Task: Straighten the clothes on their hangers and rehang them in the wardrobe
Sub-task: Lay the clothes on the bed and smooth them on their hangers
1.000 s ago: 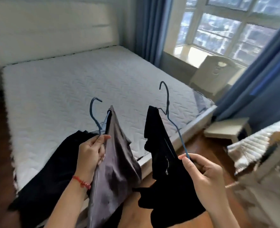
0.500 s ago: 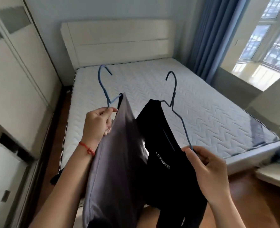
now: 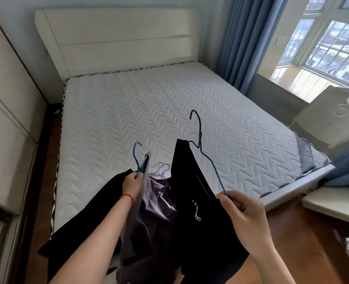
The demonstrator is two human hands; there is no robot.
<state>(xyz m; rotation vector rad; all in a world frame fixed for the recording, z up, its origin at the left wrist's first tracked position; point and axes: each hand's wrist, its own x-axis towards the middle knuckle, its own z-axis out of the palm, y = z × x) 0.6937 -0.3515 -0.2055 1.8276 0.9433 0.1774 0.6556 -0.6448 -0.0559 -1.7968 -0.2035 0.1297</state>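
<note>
Left hand [image 3: 131,184] is reaching forward from the lower left, forearm extended over the near edge of the bed [image 3: 128,111], a red string bracelet [image 3: 128,196] sitting at the wrist. Its fingers are clenching around the neck of a blue wire hanger [image 3: 137,158], the hook pointing up and away just above the knuckles. A grey garment [image 3: 147,220] is hanging from this hanger, draping down along the right side of the left wrist and forearm.

Right hand [image 3: 244,219] is raised at the lower right, palm turned leftward, thumb and fingers pinching the lower shoulder end of a second blue wire hanger [image 3: 205,160]. This hanger is tilting: its wire is running up and to the left from the fingertips, and its hook is standing well above and beyond both hands. A black garment with small white lettering [image 3: 192,206] is hanging from it, falling between the two hands and below the right hand.

More dark clothing [image 3: 91,218] is lying on the mattress under and to the left of the left forearm. Two further thin wire hanger hooks [image 3: 162,168] are showing on the bed just beyond the left hand, between the two held garments.

Wardrobe doors [image 3: 3,111] are standing well to the left of the left hand, closed as far as visible.
</note>
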